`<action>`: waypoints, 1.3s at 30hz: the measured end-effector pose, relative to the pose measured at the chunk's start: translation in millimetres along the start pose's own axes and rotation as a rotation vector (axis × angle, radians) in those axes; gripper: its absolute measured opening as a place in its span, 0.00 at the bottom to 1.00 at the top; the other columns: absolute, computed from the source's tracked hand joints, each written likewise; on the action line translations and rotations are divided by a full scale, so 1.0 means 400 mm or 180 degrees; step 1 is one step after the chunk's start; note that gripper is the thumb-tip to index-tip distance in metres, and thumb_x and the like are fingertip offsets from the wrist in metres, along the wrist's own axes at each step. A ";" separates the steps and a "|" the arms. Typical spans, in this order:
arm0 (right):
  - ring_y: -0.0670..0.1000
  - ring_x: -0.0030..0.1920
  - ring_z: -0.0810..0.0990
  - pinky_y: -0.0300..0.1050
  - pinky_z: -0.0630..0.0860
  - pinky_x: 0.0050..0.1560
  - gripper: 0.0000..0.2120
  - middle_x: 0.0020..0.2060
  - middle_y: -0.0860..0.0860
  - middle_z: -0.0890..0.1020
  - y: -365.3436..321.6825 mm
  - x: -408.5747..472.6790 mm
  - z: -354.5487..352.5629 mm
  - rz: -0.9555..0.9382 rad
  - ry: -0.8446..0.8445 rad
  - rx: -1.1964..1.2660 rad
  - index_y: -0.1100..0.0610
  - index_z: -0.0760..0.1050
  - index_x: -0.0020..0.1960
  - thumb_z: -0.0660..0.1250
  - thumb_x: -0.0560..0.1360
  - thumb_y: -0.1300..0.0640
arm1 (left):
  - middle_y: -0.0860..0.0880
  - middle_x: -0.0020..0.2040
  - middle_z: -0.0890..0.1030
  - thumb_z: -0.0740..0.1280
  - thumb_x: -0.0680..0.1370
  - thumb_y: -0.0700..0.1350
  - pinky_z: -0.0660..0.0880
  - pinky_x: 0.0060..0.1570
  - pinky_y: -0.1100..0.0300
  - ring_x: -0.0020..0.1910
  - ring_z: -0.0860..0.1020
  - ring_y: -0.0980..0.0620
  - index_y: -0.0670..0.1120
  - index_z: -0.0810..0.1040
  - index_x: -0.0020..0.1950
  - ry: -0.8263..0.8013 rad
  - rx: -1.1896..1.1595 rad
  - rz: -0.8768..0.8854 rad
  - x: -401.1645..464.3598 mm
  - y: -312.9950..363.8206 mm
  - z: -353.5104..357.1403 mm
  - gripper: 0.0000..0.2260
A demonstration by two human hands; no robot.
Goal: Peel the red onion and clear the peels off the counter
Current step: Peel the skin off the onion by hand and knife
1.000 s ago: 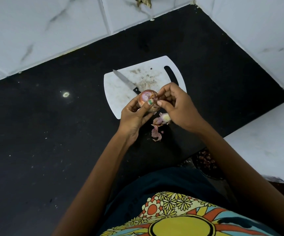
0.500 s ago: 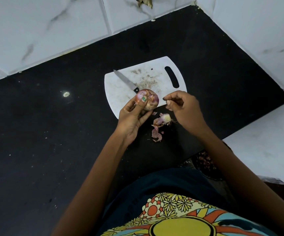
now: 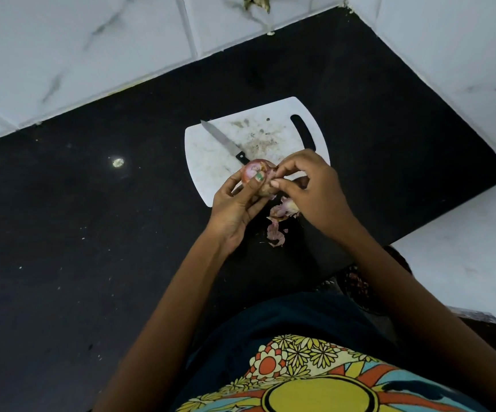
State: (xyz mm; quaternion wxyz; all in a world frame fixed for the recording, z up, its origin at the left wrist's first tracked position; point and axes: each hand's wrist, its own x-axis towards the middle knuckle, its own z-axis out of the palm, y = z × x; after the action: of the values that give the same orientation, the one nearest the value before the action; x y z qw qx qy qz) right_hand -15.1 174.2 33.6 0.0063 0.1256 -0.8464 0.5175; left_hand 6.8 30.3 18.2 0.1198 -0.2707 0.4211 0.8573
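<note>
Fingertips (image 3: pixel 278 170) of the right hand (image 3: pixel 315 188), apart from it half a second ago, are pinching skin on the red onion (image 3: pixel 255 171) again while the left hand (image 3: pixel 234 203) is gripping it, so peeling is continuing and the peels (image 3: pixel 279 218) are lying uncleared on the counter (image 3: pixel 92 233).

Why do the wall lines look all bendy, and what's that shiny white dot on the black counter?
Head view: the wide-angle lens curves the tile lines near the edges; the dot looks like light glare on the counter, though it could be a speck.

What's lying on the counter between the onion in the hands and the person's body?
In the head view, a small heap of peels lies on the black counter just below the onion, partly under the right hand. Nearer the body, bare counter.
</note>
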 end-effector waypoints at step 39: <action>0.52 0.42 0.84 0.44 0.82 0.44 0.10 0.41 0.51 0.85 -0.024 0.022 -0.036 0.0772 -0.0307 0.0461 0.60 0.82 0.50 0.73 0.69 0.63 | 0.49 0.53 0.81 0.64 0.77 0.36 0.81 0.42 0.59 0.46 0.83 0.52 0.47 0.76 0.61 -0.0715 0.0644 0.0016 -0.020 0.031 -0.035 0.14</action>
State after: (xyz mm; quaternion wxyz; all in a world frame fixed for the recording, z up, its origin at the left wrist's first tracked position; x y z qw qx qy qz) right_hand -23.1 180.8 49.8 -0.1061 0.0472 -0.8151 0.5676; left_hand 13.3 11.8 23.9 0.1906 -0.1587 0.4900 0.8357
